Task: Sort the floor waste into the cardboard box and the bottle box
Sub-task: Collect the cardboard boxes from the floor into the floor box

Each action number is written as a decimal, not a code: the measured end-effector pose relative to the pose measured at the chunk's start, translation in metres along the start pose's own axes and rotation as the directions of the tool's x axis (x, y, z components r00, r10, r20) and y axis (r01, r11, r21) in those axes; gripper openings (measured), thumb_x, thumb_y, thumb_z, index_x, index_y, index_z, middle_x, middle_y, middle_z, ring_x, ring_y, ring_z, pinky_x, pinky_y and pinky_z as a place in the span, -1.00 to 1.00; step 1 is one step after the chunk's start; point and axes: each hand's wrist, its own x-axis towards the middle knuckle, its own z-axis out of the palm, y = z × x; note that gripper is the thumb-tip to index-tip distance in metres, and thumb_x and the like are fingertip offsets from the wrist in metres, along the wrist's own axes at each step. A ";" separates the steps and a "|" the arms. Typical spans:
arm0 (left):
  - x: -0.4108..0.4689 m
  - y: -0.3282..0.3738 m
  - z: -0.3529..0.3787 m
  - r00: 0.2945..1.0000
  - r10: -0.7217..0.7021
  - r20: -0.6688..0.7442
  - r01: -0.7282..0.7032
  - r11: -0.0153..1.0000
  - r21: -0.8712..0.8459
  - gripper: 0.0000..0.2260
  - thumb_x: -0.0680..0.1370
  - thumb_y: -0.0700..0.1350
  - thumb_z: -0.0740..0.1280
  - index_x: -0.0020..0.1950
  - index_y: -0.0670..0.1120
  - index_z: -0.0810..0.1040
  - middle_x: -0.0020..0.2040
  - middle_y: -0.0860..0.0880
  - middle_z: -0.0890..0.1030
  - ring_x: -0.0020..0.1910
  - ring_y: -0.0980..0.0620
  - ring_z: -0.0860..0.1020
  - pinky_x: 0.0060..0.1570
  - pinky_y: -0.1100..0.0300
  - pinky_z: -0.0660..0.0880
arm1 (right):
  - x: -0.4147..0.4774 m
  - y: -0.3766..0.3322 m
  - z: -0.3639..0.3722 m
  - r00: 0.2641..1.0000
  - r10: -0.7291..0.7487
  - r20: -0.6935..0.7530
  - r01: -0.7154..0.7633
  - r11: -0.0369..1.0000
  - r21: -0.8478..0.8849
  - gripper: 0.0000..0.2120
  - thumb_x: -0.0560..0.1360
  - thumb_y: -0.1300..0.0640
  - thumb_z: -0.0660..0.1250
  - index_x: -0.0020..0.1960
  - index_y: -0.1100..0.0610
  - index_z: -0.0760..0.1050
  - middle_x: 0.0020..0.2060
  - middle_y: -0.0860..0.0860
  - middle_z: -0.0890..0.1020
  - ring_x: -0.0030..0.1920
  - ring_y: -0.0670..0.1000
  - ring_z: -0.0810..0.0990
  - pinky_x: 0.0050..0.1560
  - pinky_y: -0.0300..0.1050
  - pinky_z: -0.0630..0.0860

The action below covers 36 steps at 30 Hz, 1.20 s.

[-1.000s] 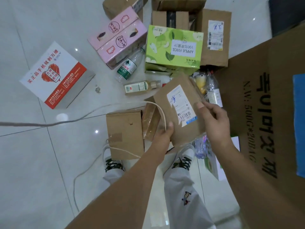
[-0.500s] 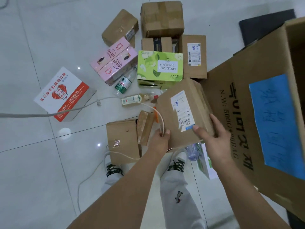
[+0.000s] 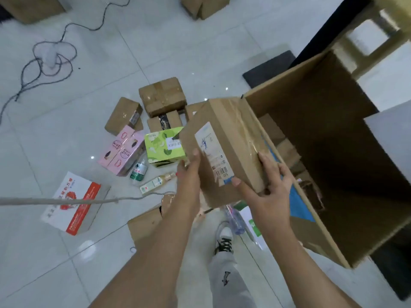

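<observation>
Wide-open cardboard box (image 3: pixel 322 121) mouth at right; cluttered cartons (image 3: pixel 162 100) across floor (image 3: pixel 155 41) at left.

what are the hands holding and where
A labelled cardboard parcel: left hand grips its left edge, right hand wraps round its lower right corner.

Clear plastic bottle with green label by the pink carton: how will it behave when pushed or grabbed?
Likely to roll: the clear plastic bottle with green label lies on its side on the glossy tile floor, though the pink carton beside it may block it. Probably light and squashy, being thin plastic; fill level cannot be told.
</observation>
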 end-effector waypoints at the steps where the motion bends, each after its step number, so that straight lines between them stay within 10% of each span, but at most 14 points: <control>1: -0.006 0.013 0.007 0.997 -0.004 0.072 0.008 0.999 -0.046 -0.15 0.25 0.46 0.39 0.41 0.02 0.41 0.33 0.01 0.55 0.31 -0.05 0.52 0.35 -0.13 0.39 | -0.001 -0.011 -0.010 1.000 -0.003 -0.013 0.003 0.999 0.033 -0.29 0.28 -0.19 0.54 0.36 -0.35 0.33 0.31 -0.25 0.16 0.34 -0.10 0.28 0.21 -0.11 0.50; 14: -0.080 0.112 0.190 0.895 0.101 0.435 -0.252 0.918 0.306 -0.60 0.59 0.17 0.25 0.27 -0.06 0.56 0.09 -0.03 0.70 0.05 -0.01 0.67 -0.01 0.05 0.60 | 0.050 -0.064 -0.164 0.980 0.122 -0.157 -0.034 0.881 0.471 -0.30 0.30 -0.29 0.44 0.36 -0.39 0.21 0.37 -0.14 0.30 0.29 -0.06 0.46 0.14 -0.03 0.59; 22: -0.052 0.065 0.280 0.814 0.235 0.531 -0.579 0.402 0.710 -0.64 0.61 -0.11 0.24 0.42 -0.01 0.42 0.34 -0.02 0.49 0.31 -0.03 0.46 0.21 0.14 0.39 | 0.124 0.010 -0.198 0.832 0.554 -0.041 -0.354 0.586 0.729 -0.34 0.47 -0.04 0.42 0.49 -0.13 0.21 0.31 -0.01 0.46 0.17 0.04 0.53 0.13 0.11 0.58; 26: -0.044 0.040 0.276 0.790 0.349 0.504 -0.612 0.428 0.665 -0.61 0.62 -0.21 0.19 0.40 0.13 0.44 0.41 0.08 0.43 0.39 0.09 0.37 0.26 0.24 0.35 | 0.158 0.034 -0.184 0.747 0.663 0.052 -0.454 0.450 0.769 -0.37 0.48 -0.04 0.42 0.48 -0.10 0.24 0.25 0.03 0.46 0.00 0.04 0.51 -0.14 0.04 0.65; 36: 0.018 0.021 0.255 0.886 0.214 0.411 -0.450 0.608 0.654 -0.64 0.59 -0.28 0.27 0.38 -0.06 0.47 0.31 0.03 0.53 0.29 0.14 0.47 0.33 0.24 0.36 | 0.222 0.067 -0.116 0.681 0.718 0.143 -0.413 0.215 0.885 -0.37 0.46 -0.07 0.38 0.47 -0.15 0.24 0.27 0.06 0.43 0.12 0.12 0.49 0.14 0.22 0.54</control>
